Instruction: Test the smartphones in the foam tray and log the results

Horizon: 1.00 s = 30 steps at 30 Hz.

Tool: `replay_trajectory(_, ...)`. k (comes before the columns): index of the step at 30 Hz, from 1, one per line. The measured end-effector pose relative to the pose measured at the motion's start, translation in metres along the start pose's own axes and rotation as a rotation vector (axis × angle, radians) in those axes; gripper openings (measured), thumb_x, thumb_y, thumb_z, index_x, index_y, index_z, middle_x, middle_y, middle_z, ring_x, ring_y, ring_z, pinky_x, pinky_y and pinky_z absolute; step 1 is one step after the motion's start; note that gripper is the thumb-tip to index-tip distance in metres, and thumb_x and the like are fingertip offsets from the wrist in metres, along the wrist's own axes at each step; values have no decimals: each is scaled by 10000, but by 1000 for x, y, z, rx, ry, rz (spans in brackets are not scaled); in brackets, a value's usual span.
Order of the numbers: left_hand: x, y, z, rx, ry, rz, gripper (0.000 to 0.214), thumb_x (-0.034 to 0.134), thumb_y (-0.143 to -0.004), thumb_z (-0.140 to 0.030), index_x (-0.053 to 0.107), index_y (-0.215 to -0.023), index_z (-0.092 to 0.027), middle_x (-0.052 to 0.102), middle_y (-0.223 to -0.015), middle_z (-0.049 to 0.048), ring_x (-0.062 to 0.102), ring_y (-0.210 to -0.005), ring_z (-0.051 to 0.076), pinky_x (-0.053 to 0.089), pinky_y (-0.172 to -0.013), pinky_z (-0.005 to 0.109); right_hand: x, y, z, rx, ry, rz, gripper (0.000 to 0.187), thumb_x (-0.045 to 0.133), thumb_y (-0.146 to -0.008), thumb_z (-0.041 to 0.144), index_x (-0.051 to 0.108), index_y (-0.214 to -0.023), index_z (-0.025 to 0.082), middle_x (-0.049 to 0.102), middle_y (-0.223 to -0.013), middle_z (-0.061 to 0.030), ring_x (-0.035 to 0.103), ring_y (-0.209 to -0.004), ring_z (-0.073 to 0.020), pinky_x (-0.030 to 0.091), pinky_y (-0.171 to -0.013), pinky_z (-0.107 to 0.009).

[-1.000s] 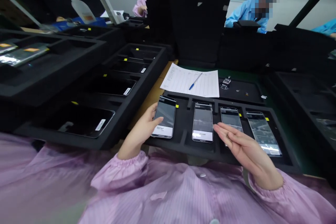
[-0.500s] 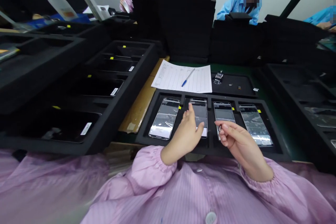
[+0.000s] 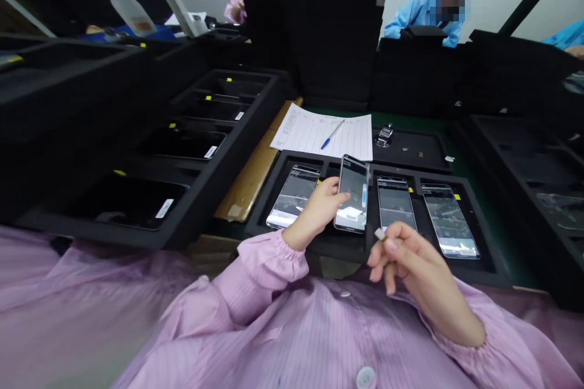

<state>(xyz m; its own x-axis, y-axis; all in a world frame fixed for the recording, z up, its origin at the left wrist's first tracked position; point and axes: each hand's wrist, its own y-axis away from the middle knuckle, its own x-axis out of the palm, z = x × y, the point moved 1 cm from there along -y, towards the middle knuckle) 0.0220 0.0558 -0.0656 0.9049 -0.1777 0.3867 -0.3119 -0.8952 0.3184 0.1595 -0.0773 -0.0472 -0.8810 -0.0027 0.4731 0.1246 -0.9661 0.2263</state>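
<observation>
My left hand (image 3: pixel 319 209) grips a smartphone (image 3: pixel 353 191) by its left edge, thumb over the screen. The phone is raised and tilted above the second compartment of a black foam tray (image 3: pixel 489 237). Between thumb and index finger, my right hand (image 3: pixel 417 261) pinches a small pale flat piece (image 3: pixel 379 234) like a card, its other fingers loosely bent. In the tray's other compartments lie a left phone (image 3: pixel 292 194), a third phone (image 3: pixel 395 200) and a right phone (image 3: pixel 451 219), all with lit screens.
Behind the tray lie a printed sheet (image 3: pixel 305 127), a blue pen (image 3: pixel 332 135) and a dark mat (image 3: pixel 413 161) with a small metal-and-clear object (image 3: pixel 384 134) and tiny pieces. A foam tray (image 3: pixel 246 140) of dark phones stands left. Stacked black foam (image 3: pixel 337 42) rises behind; co-workers sit beyond.
My left hand, open over the second phone before, has closed on it and lifted it. My right hand has moved down a little, still pinching the small piece, its other fingers looser.
</observation>
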Motion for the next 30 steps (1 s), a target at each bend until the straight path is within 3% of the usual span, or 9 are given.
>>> replay_trajectory(3,6,13,-7,89,97,-53,265,697,-719,-173,599,-965,-180,737,-867,29,699,-745,183,529,-687,293,6,4,-11,-24,42,39,272,710,-914,406,547,-827,206,755,-873,-62,742,-735,-165,548,-504,-175)
replay_trajectory(8,24,36,-7,111,289,-42,264,703,-758,-203,595,-994,-153,730,-914,45,706,-781,187,547,-690,292,13,2,-16,-263,50,-125,220,709,-920,359,588,-814,210,721,-1156,-64,698,-1098,-216,617,-818,-292)
replay_trajectory(20,34,55,-2,403,176,-52,304,694,-872,-301,531,-1113,-214,723,-985,12,681,-727,130,502,-622,234,15,-4,-17,-289,-42,-142,235,756,-878,352,600,-774,211,751,-921,-32,744,-945,-208,610,-843,-325)
replay_trajectory(25,34,53,0,369,207,-57,304,693,-858,-295,534,-1100,-200,722,-965,17,699,-780,150,534,-664,249,13,-2,-17,-282,-30,-130,233,747,-884,355,602,-772,210,753,-946,-41,734,-988,-216,608,-856,-332)
replay_trajectory(30,35,54,2,320,217,-54,387,731,-820,-335,522,-1121,-210,718,-999,32,703,-804,173,543,-648,263,8,-10,-19,-254,26,-149,282,770,-850,418,592,-792,208,742,-857,-40,750,-869,-214,622,-782,-325)
